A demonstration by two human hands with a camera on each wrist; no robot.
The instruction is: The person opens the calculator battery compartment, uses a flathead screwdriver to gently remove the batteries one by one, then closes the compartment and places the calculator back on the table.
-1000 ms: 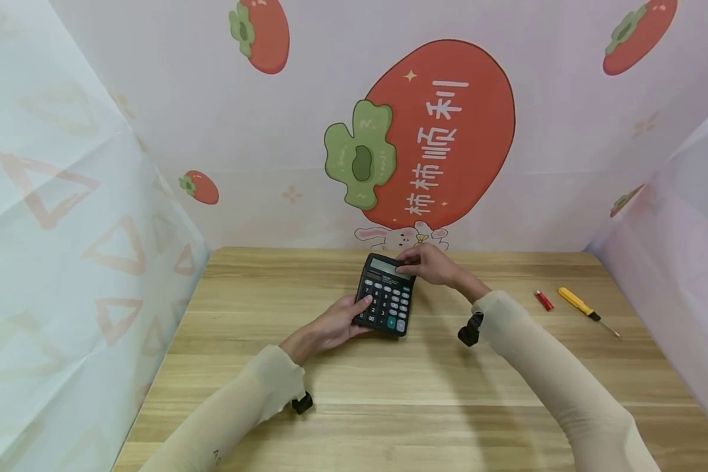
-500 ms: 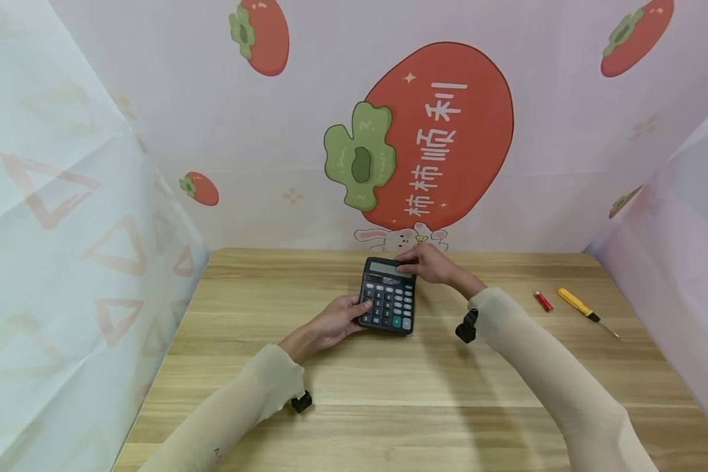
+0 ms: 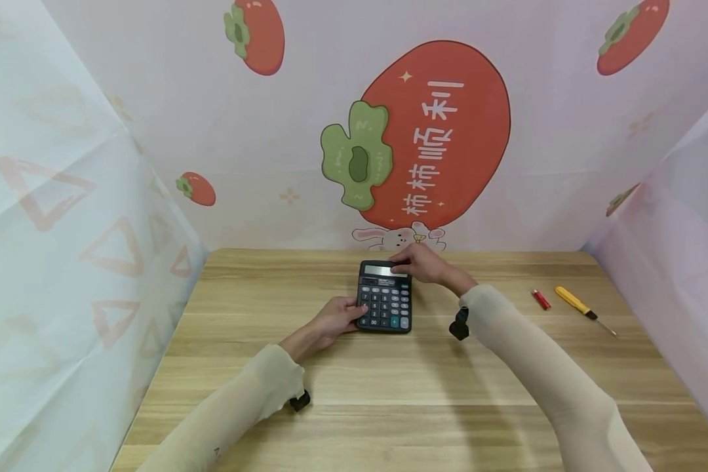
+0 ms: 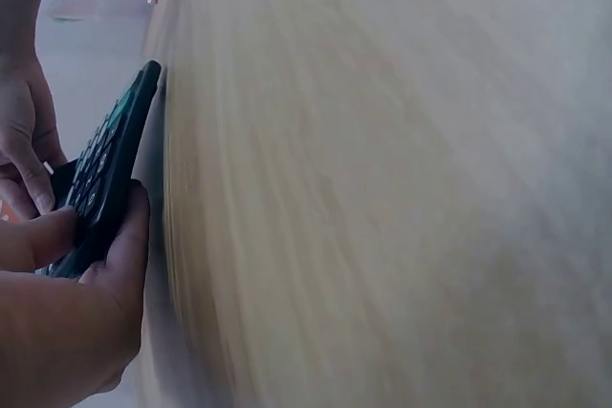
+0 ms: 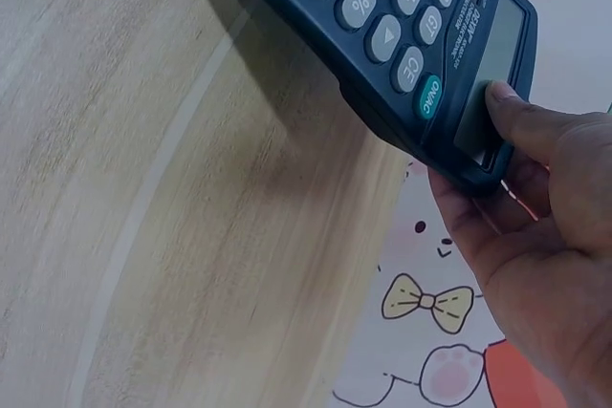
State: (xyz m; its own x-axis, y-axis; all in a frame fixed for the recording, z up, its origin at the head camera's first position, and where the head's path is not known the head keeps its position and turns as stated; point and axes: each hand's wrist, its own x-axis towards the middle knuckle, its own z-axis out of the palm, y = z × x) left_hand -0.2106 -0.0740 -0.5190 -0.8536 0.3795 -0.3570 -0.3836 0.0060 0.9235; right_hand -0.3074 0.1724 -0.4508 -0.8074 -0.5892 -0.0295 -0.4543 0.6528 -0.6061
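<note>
A dark calculator [image 3: 385, 303] with grey keys and a few teal ones is held between both hands near the back of the table. My left hand [image 3: 335, 318] grips its lower left edge, thumb over the keys and fingers beneath. At the upper right corner my right hand [image 3: 426, 263] pinches it, the thumb on the display [image 5: 492, 93] and the fingers behind. In the left wrist view the calculator [image 4: 113, 164] appears edge-on, tilted above the wood, with the left thumb on its keys. The right wrist view shows its shadow on the table below.
On the right of the wooden table [image 3: 354, 406] lie a red lighter-like stick [image 3: 541, 299] and a screwdriver [image 3: 584, 309] with a yellow handle. A wall sheet [image 3: 259, 144] printed with persimmons rises right behind the back edge, and pale sheets stand at both sides.
The calculator has turned slightly from its slant to nearly straight and come down a little at its top. Both hands keep their hold and have moved with it.
</note>
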